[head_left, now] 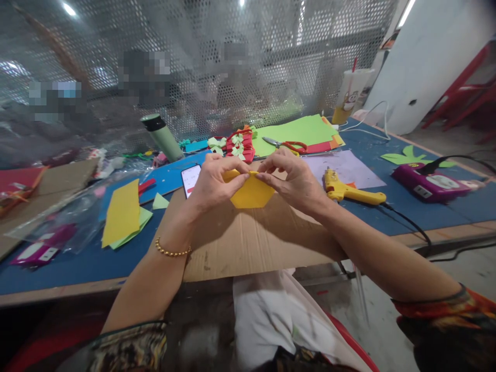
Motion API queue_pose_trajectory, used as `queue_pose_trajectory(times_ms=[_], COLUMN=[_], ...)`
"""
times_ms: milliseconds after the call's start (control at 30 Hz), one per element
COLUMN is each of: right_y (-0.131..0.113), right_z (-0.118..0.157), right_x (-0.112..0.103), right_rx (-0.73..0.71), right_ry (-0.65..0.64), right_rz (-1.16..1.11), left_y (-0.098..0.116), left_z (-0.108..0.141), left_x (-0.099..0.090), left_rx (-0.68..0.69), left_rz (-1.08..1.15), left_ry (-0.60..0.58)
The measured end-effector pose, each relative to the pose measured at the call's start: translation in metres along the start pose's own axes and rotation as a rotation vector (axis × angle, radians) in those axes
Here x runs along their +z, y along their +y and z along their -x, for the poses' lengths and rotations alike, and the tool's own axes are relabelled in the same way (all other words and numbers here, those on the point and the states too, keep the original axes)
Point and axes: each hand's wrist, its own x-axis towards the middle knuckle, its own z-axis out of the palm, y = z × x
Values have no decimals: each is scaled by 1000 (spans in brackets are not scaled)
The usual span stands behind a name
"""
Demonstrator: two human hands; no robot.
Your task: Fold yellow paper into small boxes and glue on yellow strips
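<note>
Left hand point(217, 181) and right hand point(292, 179) pinch yellow paper point(252, 196) by its edge, above cardboard point(240, 245).

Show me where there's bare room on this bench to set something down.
Cardboard: its near strip, below the held yellow paper. Blue tabletop: one patch between the lilac sheet and green paper cutout; another near-left, between the purple power strip and left forearm. Crowded: far side, with scissors on lime-green sheets.

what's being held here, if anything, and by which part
Yellow paper, pinched along its upper edge by the left hand and the right hand.
</note>
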Motion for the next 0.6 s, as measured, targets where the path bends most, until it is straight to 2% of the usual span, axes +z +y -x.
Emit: queue_pose_trajectory(times_ms=[133,300,600], right_y=[-6,-7,-12], right_z=[-1,-2,1], right_x=[-2,-3,-2], right_rx=[-15,-138,-116], right_ry=[-80,-82,-99], right_rz=[42,162,277], left_y=[-5,-4,-2], left_z=[-1,-3,0], left_x=[-2,-4,3], left_rx=[10,20,56], left_rz=[-14,-27,-28], left_ry=[15,14,39])
